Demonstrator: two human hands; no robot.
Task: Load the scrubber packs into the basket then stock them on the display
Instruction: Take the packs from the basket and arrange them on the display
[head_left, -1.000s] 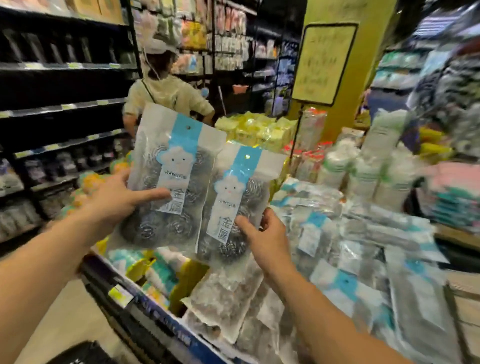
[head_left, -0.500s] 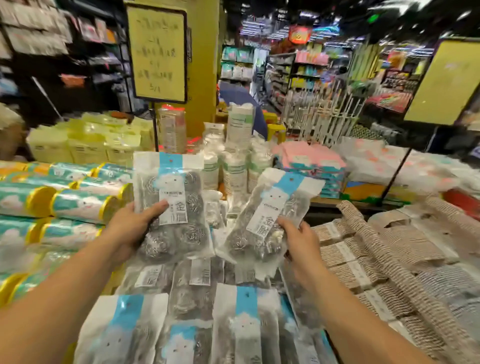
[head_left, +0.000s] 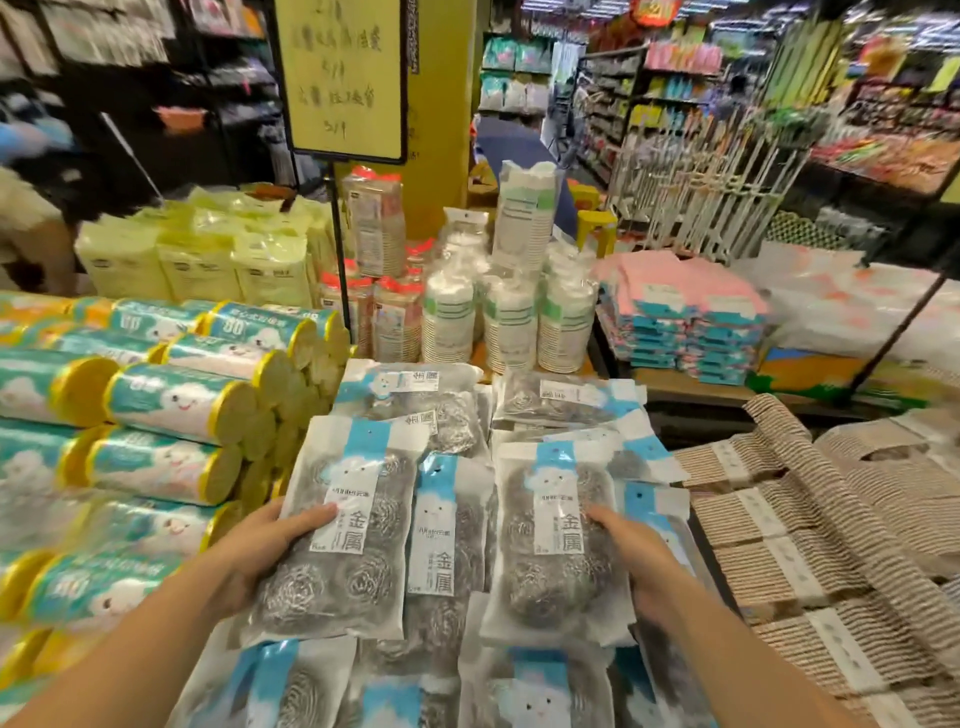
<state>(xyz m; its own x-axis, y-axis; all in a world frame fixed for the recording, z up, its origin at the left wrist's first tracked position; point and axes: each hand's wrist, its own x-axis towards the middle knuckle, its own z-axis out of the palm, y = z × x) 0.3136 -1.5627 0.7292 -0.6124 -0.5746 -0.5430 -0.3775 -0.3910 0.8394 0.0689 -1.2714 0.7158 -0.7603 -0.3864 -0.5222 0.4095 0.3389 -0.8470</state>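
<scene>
Holding over the display pile — left hand grips left scrubber pack | right hand grips right scrubber pack

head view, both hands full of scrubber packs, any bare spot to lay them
Scrubber pile is crowded, packs overlapping from the rolls to the tan stacks. Only bare patch: the wooden strip before the pink cloths, right of the cups.

Glossy clear plastic scrubber packs of coiled steel wool; shiny film-wrapped rolls.
</scene>
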